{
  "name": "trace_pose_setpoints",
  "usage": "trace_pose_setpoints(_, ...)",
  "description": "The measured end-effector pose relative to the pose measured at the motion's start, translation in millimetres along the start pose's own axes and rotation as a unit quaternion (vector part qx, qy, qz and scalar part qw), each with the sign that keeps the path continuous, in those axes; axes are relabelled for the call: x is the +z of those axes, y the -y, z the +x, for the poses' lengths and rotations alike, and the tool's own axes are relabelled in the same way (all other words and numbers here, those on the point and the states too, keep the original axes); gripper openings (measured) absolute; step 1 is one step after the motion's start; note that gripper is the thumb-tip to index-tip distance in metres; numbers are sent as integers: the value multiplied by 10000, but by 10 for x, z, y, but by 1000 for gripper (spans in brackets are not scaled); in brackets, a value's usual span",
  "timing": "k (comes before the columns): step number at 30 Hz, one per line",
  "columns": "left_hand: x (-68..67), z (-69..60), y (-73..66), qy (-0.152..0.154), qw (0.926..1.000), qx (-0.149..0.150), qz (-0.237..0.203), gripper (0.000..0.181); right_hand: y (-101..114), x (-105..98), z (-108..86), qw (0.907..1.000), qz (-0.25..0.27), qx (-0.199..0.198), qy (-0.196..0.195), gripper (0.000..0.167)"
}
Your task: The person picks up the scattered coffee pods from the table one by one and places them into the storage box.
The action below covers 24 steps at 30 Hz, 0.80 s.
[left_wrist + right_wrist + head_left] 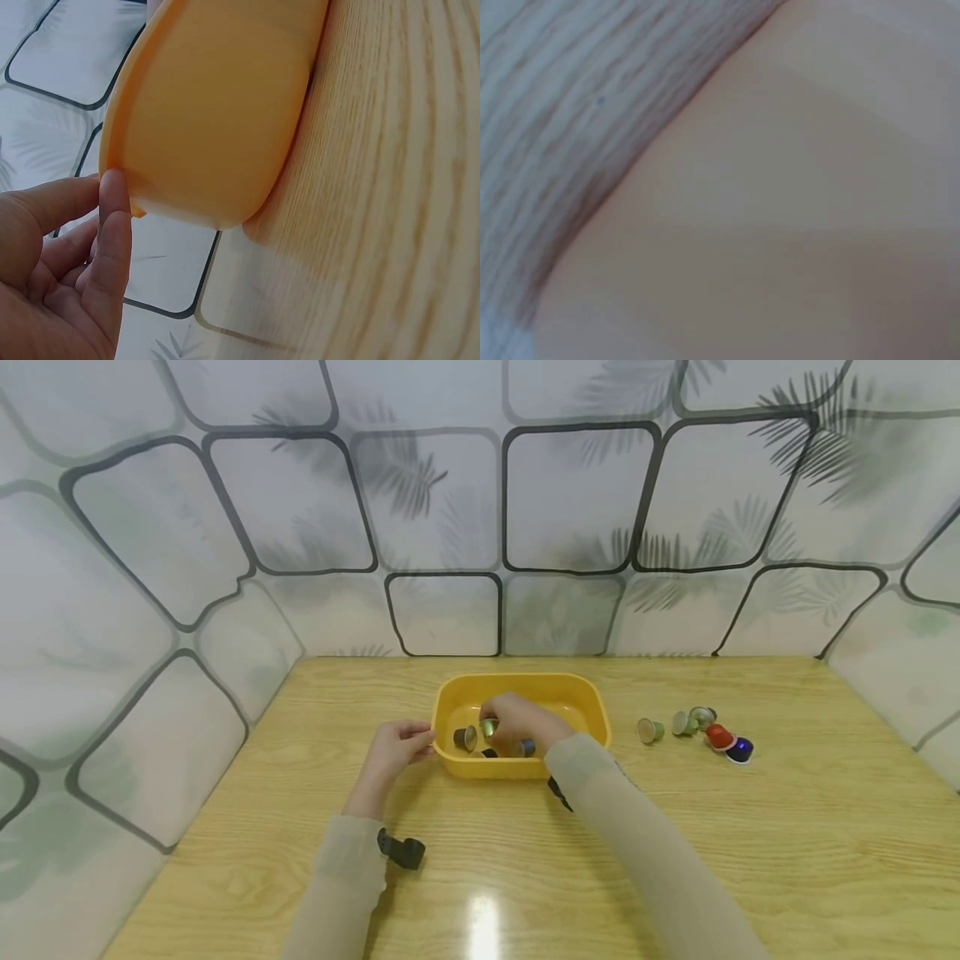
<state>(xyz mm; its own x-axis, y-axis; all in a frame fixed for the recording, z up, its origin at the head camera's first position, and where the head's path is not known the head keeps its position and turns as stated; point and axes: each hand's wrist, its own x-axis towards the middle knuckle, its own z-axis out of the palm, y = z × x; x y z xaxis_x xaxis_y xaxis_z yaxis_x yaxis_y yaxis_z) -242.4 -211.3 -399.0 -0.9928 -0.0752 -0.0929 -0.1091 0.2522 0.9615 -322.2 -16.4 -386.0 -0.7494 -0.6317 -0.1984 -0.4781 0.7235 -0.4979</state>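
A yellow plastic basin (592, 714) stands on the wooden table. At its left end my left hand (395, 747) pinches the rim between thumb and finger; the left wrist view shows this grip against the basin's outer wall (210, 112). My right hand (517, 718) reaches down inside the basin, fingers curled, and pinches a light green coffee capsule (489, 727). Around it in the basin lie a dark capsule (465, 738), a black one (489, 752) and a blue-grey one (528, 747). The right wrist view holds only a blurred basin wall (780, 187) and table.
To the right of the basin several capsules lie on the table (787, 827): a green one (651, 731) on its side, more green ones (683, 723), a red one (720, 737) and a dark blue one (739, 750). A patterned wall covering (570, 502) rises behind the table.
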Motion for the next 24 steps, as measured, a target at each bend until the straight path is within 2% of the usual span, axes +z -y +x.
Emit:
trace_pose_setpoints(11,11,22,6,-39,9999,-115,31,27,-11,-19,-25,9999,80,113,-83,25)
trace_pose_setpoints(20,12,37,33,-25,10000,-66,12,27,-10,-132,-102,9981,-63,-487,-366,36)
trace_pose_setpoints(24,11,28,32,-34,10000,-50,-6,27,22,-179,-155,9979,52,-523,-389,38)
